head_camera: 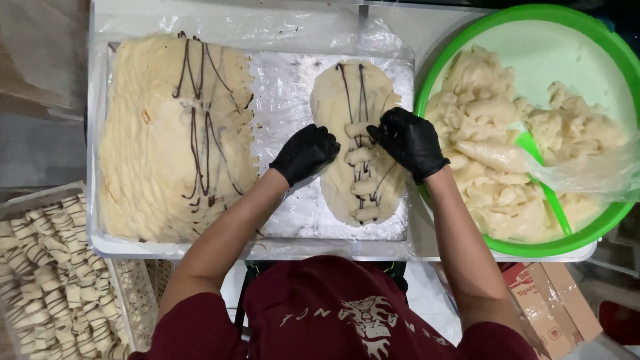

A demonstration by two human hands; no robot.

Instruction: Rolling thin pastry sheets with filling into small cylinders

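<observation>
Both my hands wear black gloves. My left hand [305, 152] rests with curled fingers on the left edge of an oval pale dough sheet [333, 100] striped with dark chocolate lines. My right hand [408, 140] pinches at one of several small filling pieces [360, 156] lined down the middle of that sheet. The sheet lies on a plastic-covered metal tray [283, 100].
A large stack of striped dough sheets [175, 140] fills the tray's left half. A green bowl [603, 40] at right holds pale filling pieces, a green spoon [543, 180] and a plastic bag. Rolled striped pastries [47, 280] fill a basket at lower left. A cardboard box [553, 300] sits lower right.
</observation>
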